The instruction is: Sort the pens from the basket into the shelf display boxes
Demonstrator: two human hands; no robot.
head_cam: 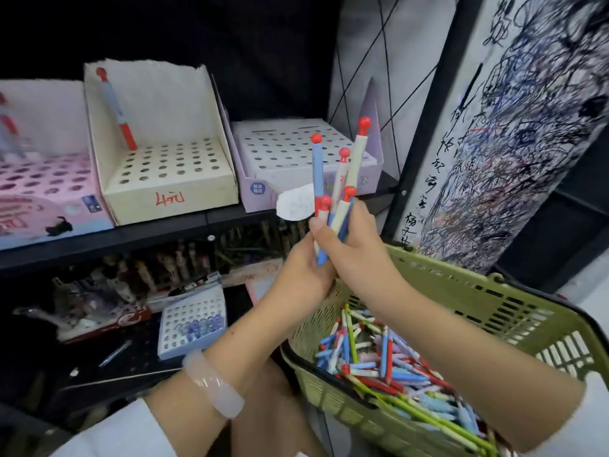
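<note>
Both hands meet above the near-left rim of the green basket [461,291]: the right hand [349,239] is curled round a small bunch of red-capped pens [339,179], held upright, and the left hand [296,268] closes on the lower ends of the same bunch from below. The sorting looks barely begun — the cream box [164,166] on the shelf [131,235] holds a single red-capped pen [115,107] leaning against its back wall, its other holes open, and the pale purple box [296,153] to its right shows no pens at all. The basket is thick with loose pens [389,364] in blue, red, green and white, so most of the work remains. The pink box [39,192] at far left is cut off and blurred; whether it holds pens I cannot tell. The lower shelf is dark and cluttered — only a white tray [192,321] with holes reads clearly.
</note>
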